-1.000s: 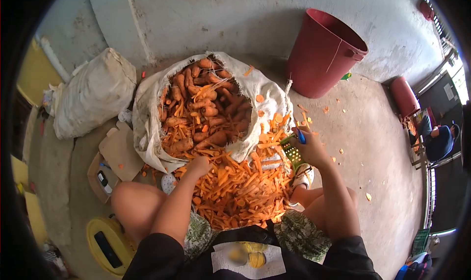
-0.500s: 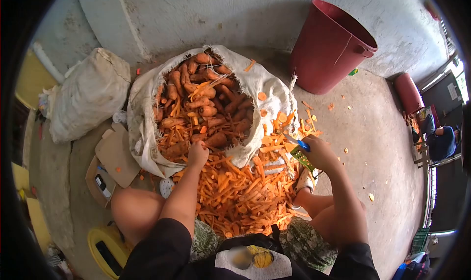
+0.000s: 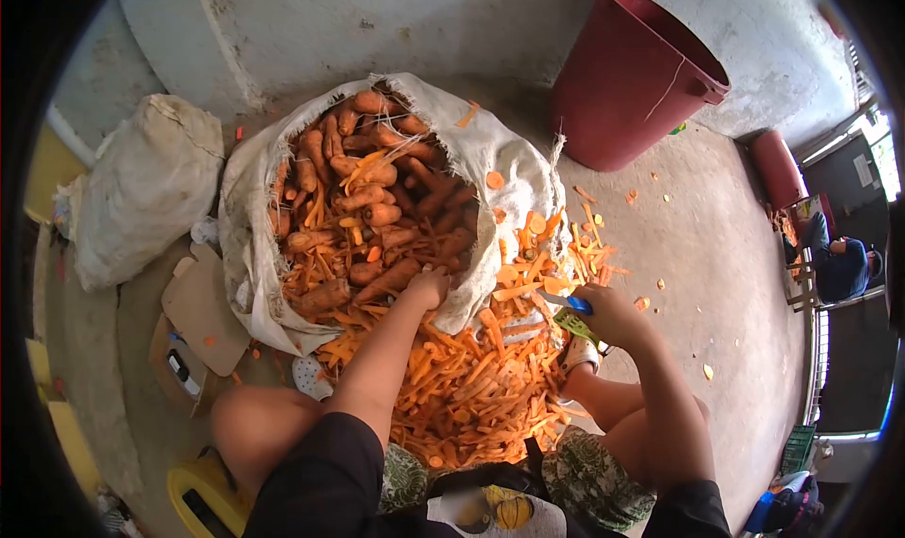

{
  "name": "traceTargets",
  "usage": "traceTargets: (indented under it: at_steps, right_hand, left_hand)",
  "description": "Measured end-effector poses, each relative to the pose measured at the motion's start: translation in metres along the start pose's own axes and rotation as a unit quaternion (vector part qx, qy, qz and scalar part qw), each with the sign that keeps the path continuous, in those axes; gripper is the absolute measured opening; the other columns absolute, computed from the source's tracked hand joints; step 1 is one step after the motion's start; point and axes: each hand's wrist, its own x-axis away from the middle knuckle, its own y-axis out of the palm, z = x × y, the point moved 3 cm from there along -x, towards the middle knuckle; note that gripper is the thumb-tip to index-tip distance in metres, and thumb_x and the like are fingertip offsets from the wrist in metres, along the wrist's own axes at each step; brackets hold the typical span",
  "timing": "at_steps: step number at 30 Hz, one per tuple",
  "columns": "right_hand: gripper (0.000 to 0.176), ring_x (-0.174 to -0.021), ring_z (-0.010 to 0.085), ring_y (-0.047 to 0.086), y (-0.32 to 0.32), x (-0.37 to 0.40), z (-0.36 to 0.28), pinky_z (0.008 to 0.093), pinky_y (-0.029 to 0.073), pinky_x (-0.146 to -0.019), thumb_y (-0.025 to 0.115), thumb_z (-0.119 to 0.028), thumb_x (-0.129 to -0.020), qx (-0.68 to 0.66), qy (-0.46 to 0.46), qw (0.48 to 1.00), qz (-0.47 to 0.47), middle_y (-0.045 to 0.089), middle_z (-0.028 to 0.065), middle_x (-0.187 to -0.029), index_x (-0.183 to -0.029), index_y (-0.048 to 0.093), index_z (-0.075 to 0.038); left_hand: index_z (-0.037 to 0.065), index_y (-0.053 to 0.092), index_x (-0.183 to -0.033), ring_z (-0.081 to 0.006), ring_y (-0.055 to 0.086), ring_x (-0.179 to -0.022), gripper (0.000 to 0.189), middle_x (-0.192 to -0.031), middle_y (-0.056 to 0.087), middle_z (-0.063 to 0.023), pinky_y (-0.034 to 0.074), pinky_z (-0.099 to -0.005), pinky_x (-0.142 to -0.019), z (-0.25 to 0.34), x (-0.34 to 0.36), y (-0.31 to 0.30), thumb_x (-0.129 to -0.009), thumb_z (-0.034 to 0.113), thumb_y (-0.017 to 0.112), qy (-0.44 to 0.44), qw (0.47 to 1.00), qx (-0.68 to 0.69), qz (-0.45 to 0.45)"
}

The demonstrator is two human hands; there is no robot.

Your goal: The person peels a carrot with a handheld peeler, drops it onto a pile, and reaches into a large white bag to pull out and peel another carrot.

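My left hand (image 3: 431,288) reaches over the near lip of a white woven sack (image 3: 514,185) full of carrots (image 3: 377,173). Its fingertips are curled down among the carrots and partly hidden, so whether they grip one does not show. To the right, my right hand (image 3: 613,316) is closed on a blue-handled knife (image 3: 575,303), its blade pointing left. A flat yellow-green piece (image 3: 573,325) shows just under that hand; what it is, or whether the hand holds it, I cannot make out. Below both hands lies a heap of carrot peelings (image 3: 481,387) between my legs.
A tall red bin (image 3: 622,86) stands by the wall at back right. On the left are a second filled white sack (image 3: 151,194) and an opened cardboard box (image 3: 203,312). Scraps dot the concrete floor (image 3: 726,255). Another person (image 3: 842,267) sits at far right.
My left hand has moved right along the carrots to the sack's near lip. The right hand has dropped slightly, still with the knife. The whole view has shifted a little.
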Motion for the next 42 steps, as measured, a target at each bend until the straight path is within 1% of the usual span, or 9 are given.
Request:
traceTargets:
  at_steps: [3, 15, 26, 32, 34, 36, 38, 40, 42]
  right_hand:
    - [0.018, -0.082, 0.0288, 0.056, 0.003, 0.001, 0.007, 0.0385, 0.043, -0.07, 0.053, -0.013, -0.075, 0.017, 0.012, 1.0, -0.015, 0.058, 0.0109, -0.087, -0.093, 0.057, -0.01]
    - [0.015, -0.074, 0.031, 0.055, -0.012, 0.01, 0.017, 0.0383, 0.041, -0.065, 0.054, -0.013, -0.076, -0.032, 0.034, 0.999, 0.016, 0.058, 0.0153, -0.075, -0.087, 0.056, -0.004]
    - [0.018, -0.07, 0.0313, 0.054, -0.028, 0.029, -0.003, 0.0388, 0.04, -0.063, 0.054, -0.02, -0.08, -0.028, -0.051, 0.995, 0.086, 0.058, 0.0165, -0.075, -0.086, 0.054, -0.003]
    - [0.019, -0.079, 0.0296, 0.058, -0.035, 0.041, -0.022, 0.039, 0.044, -0.068, 0.052, -0.016, -0.078, -0.017, -0.019, 0.989, 0.143, 0.06, 0.0123, -0.083, -0.095, 0.058, -0.011]
    - [0.019, -0.08, 0.0287, 0.058, -0.029, 0.042, -0.022, 0.0385, 0.045, -0.069, 0.052, -0.018, -0.078, -0.004, -0.013, 0.989, 0.148, 0.061, 0.0113, -0.084, -0.095, 0.058, -0.012]
    - [0.021, -0.075, 0.0323, 0.056, -0.024, 0.041, -0.025, 0.0405, 0.042, -0.066, 0.054, -0.022, -0.08, -0.018, -0.042, 0.986, 0.159, 0.059, 0.0163, -0.08, -0.094, 0.057, -0.007]
    - [0.021, -0.075, 0.0325, 0.056, -0.023, 0.047, -0.033, 0.0405, 0.043, -0.065, 0.053, -0.023, -0.08, -0.018, -0.053, 0.986, 0.16, 0.059, 0.0161, -0.079, -0.092, 0.057, -0.006]
    - [0.021, -0.074, 0.0326, 0.056, -0.024, 0.052, -0.038, 0.0405, 0.043, -0.065, 0.053, -0.024, -0.08, -0.015, -0.059, 0.985, 0.159, 0.059, 0.016, -0.078, -0.091, 0.057, -0.006]
    - [0.018, -0.079, 0.0306, 0.058, -0.025, 0.055, -0.044, 0.0404, 0.045, -0.067, 0.05, -0.019, -0.08, 0.002, -0.052, 0.984, 0.167, 0.06, 0.0133, -0.082, -0.093, 0.057, -0.01]
  left_hand:
    - [0.004, 0.043, -0.119, -0.0286, 0.042, -0.112, 0.034, -0.123, 0.041, -0.0182, 0.036, -0.0389, -0.091, 0.009, 0.007, -0.006, -0.085, 0.01, 0.037, 0.037, 0.988, -0.143, -0.054]
    - [0.002, 0.053, -0.096, -0.0274, 0.053, -0.092, 0.033, -0.096, 0.055, -0.0119, 0.043, -0.0347, -0.075, -0.013, 0.007, -0.042, -0.065, 0.001, 0.064, 0.114, 0.981, 0.124, 0.099]
    - [0.004, 0.054, -0.087, -0.0194, 0.057, -0.087, 0.031, -0.088, 0.058, -0.008, 0.045, -0.0316, -0.073, 0.029, 0.153, -0.214, -0.061, 0.005, 0.071, 0.158, 0.95, 0.139, 0.232]
    - [0.005, 0.043, -0.113, -0.0194, 0.056, -0.089, 0.038, -0.094, 0.057, -0.0073, 0.046, -0.031, -0.075, 0.085, 0.274, -0.248, -0.081, 0.017, 0.058, 0.33, 0.692, 0.572, 0.291]
    - [0.005, 0.046, -0.107, -0.019, 0.057, -0.087, 0.038, -0.097, 0.056, -0.0084, 0.048, -0.0377, -0.074, 0.105, 0.274, -0.203, -0.08, 0.026, 0.06, 0.3, 0.5, 0.808, 0.082]
    - [0.005, 0.047, -0.101, -0.0223, 0.057, -0.08, 0.038, -0.093, 0.055, -0.0101, 0.049, -0.0396, -0.068, 0.098, 0.256, -0.14, -0.082, 0.037, 0.053, 0.259, 0.511, 0.819, 0.047]
    - [0.007, 0.046, -0.096, -0.0243, 0.057, -0.073, 0.037, -0.089, 0.054, -0.0102, 0.05, -0.041, -0.066, 0.101, 0.236, -0.071, -0.082, 0.04, 0.051, 0.103, 0.275, 0.939, -0.179]
    - [0.009, 0.038, -0.108, -0.0236, 0.055, -0.077, 0.039, -0.089, 0.046, -0.0115, 0.051, -0.0403, -0.066, 0.111, 0.235, -0.051, -0.082, 0.031, 0.055, 0.059, 0.428, 0.902, -0.028]
    - [0.008, 0.036, -0.11, -0.0249, 0.055, -0.081, 0.041, -0.094, 0.047, -0.0131, 0.051, -0.0399, -0.069, 0.12, 0.237, -0.054, -0.08, 0.027, 0.057, 0.012, 0.411, 0.912, -0.007]
